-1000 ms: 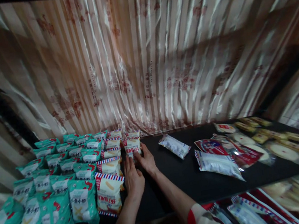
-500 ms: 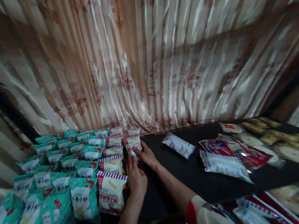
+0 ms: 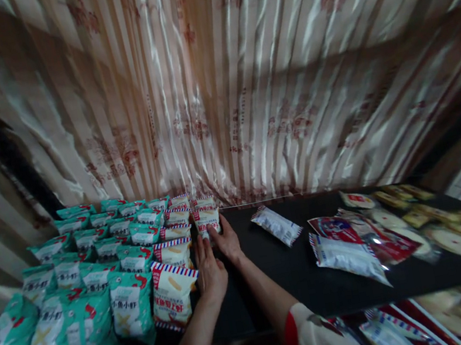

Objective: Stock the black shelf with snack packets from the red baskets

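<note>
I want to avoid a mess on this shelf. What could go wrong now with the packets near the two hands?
1. The right hand touches a small white snack packet with red-and-blue striped edges; a push could tip it against the upright packets beside it.
2. The left hand lies beside the front white striped packet, standing near the black shelf's front edge; the forearm might knock it off.
</note>
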A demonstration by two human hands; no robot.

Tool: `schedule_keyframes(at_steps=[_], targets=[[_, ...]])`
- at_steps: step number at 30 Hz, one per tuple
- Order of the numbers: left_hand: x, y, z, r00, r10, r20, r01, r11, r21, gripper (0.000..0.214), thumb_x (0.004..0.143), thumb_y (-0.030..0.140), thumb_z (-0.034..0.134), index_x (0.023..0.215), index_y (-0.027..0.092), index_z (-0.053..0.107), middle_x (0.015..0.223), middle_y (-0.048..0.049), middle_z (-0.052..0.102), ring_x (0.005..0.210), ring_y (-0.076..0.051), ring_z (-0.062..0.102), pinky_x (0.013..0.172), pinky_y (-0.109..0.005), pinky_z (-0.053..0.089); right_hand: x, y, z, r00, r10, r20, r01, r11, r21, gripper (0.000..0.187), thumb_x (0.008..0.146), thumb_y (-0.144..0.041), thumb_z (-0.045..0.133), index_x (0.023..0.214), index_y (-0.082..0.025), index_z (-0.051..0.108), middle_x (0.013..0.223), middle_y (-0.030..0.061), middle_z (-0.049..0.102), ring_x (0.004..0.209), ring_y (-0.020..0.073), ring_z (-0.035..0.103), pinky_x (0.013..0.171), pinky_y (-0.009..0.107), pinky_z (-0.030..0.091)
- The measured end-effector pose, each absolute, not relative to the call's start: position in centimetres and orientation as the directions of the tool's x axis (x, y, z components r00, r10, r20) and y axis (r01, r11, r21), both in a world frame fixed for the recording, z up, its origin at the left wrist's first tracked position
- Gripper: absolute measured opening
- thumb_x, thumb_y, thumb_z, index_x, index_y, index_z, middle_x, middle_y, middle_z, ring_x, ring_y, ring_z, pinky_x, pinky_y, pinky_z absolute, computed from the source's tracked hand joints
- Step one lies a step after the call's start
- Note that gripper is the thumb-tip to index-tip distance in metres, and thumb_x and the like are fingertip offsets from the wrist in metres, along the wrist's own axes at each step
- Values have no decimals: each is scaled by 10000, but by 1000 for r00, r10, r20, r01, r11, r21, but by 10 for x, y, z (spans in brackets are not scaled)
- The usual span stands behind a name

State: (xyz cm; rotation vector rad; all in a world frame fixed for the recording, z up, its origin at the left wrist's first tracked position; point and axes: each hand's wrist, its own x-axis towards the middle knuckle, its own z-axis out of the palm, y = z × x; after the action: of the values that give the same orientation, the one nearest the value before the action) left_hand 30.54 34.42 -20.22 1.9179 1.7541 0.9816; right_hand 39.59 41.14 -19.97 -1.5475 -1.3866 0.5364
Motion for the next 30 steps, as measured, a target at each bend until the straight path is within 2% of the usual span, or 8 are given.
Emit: schedule_keyframes(at_steps=[3, 6, 10, 16, 22, 26, 30], targets=[[306, 341, -195, 20, 975, 221, 721, -168, 673, 621, 722, 5, 405, 1333, 115, 406, 1488, -117, 281, 1389, -253, 150, 1139, -421, 217, 393, 406, -203, 318, 905, 284, 528, 80, -845, 718, 758, -530, 532, 1356, -166, 370, 1343, 123, 485, 1232, 257, 455, 1033, 413, 344], [305, 332, -189, 58, 981, 184, 731, -167, 662, 612, 720, 12, 409, 1329, 73, 406, 1507, -145, 210, 1395, -262, 90, 1145, -411, 195, 391, 396, -205, 387, 889, 247, 531, 4, -848, 822, 757, -567, 516, 1389, -88, 302, 1432, 187, 351, 1343, 292, 294, 1082, 446, 257], [304, 309, -183, 80, 981, 177, 747, -177, 641, 597, 730, 8, 380, 1323, 64, 418, 1508, -138, 212, 1398, -231, 95, 1150, -372, 175, 390, 372, -206, 398, 879, 262, 534, 11, -846, 767, 788, -580, 448, 1361, -81, 350, 1460, 190, 300, 1379, 286, 205, 1097, 477, 209], [299, 268, -165, 115, 991, 65, 722, -128, 680, 544, 779, 38, 331, 1310, 53, 448, 1432, -141, 383, 1342, -204, 317, 1123, -325, 250, 383, 317, -201, 371, 878, 302, 448, 116, -887, 737, 805, -580, 375, 1314, -48, 394, 1433, 206, 339, 1348, 261, 290, 1105, 426, 235], [303, 220, -146, 198, 980, 38, 685, -165, 710, 491, 789, 69, 324, 1231, 79, 535, 1290, -130, 550, 1203, -194, 496, 1055, -300, 349, 408, 243, -197, 367, 861, 352, 467, 156, -870, 585, 821, -504, 383, 1240, -106, 476, 1385, 174, 425, 1302, 257, 375, 1072, 449, 312], [328, 179, -139, 333, 942, 35, 648, -255, 717, 447, 808, 129, 318, 1171, 111, 578, 1158, -128, 625, 1088, -222, 566, 980, -339, 415, 465, 184, -205, 303, 858, 415, 627, 148, -765, 453, 822, -454, 405, 1119, -163, 584, 1369, 144, 461, 1265, 280, 431, 1033, 479, 370], [364, 129, -131, 506, 860, -74, 639, -315, 702, 406, 806, 182, 347, 1114, 139, 608, 1124, -140, 636, 1062, -265, 572, 953, -403, 425, 534, 127, -221, 104, 899, 426, 818, 166, -551, 365, 806, -400, 430, 957, -189, 687, 1230, 141, 594, 1211, 302, 494, 1000, 475, 418]])
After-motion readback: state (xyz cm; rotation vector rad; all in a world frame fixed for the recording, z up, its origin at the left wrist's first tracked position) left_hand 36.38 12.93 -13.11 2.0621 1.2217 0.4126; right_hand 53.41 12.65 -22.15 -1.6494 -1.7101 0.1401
